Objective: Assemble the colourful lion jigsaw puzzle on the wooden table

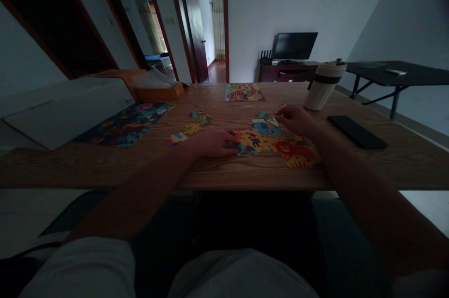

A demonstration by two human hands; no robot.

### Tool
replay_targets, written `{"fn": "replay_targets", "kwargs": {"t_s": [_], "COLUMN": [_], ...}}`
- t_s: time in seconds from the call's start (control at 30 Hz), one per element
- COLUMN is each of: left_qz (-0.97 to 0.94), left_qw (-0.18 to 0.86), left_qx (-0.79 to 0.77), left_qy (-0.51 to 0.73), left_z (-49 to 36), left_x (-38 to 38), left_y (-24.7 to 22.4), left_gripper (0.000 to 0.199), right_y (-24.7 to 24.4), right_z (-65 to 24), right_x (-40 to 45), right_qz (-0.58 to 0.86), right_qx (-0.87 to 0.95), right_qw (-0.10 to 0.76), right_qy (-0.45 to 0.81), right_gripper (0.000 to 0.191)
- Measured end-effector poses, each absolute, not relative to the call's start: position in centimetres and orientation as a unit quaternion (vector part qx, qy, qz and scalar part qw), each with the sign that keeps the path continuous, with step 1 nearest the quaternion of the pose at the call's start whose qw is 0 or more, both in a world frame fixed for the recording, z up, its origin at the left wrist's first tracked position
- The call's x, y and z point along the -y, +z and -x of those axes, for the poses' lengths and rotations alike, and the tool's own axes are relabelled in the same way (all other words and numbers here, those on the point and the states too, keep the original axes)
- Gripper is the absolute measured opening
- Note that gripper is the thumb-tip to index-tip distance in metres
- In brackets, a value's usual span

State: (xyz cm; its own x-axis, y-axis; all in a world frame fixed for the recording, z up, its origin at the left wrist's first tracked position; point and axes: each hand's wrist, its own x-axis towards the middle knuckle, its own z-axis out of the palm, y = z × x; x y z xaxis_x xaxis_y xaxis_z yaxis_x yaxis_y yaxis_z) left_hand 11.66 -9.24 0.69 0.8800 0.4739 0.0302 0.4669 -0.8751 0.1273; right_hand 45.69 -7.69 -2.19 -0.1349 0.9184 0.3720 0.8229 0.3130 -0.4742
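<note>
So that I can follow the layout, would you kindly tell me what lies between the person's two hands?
In the head view, partly joined colourful jigsaw pieces lie between the left hand and right hand.

My left hand [210, 142] lies flat, palm down, its fingers together and angled inward. My left forearm [136, 195] rises to it from the lower left. My right hand [296, 121] sits farther out, knuckles raised, with its fingertips [280, 113] drawn together and pointing inward. My bare right forearm [368, 190] slants in from the lower right.
</note>
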Motion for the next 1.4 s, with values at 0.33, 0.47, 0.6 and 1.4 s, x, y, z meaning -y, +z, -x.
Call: {"fn": "replay_targets", "kwargs": {"t_s": [0.33, 0.47, 0.6, 1.4], "left_qz": [-0.971, -0.972, -0.974, -0.976], "left_qw": [0.04, 0.041, 0.033, 0.073], "left_qx": [-0.234, -0.231, -0.225, -0.203], "left_qy": [0.028, 0.024, 0.016, 0.031], "left_z": [-11.7, -11.7, -11.7, -12.0], "left_x": [9.3, 9.5, 9.5, 10.1], "left_y": [0.7, 1.0, 1.1, 1.0], "left_gripper": [0.038, 0.034, 0.032, 0.034], "right_y": [-1.9, -1.8, -1.8, -1.2], "right_z": [-42.7, -39.1, -37.2, -37.9], "right_x": [9.1, 10.6, 11.7, 12.0], "right_qz": [0.525, 0.449, 0.368, 0.436], "right_qx": [0.808, 0.864, 0.905, 0.877], "right_qw": [0.244, 0.167, 0.115, 0.077], "right_qy": [0.108, 0.152, 0.181, 0.187], "right_gripper": [0.033, 0.034, 0.032, 0.036]}}
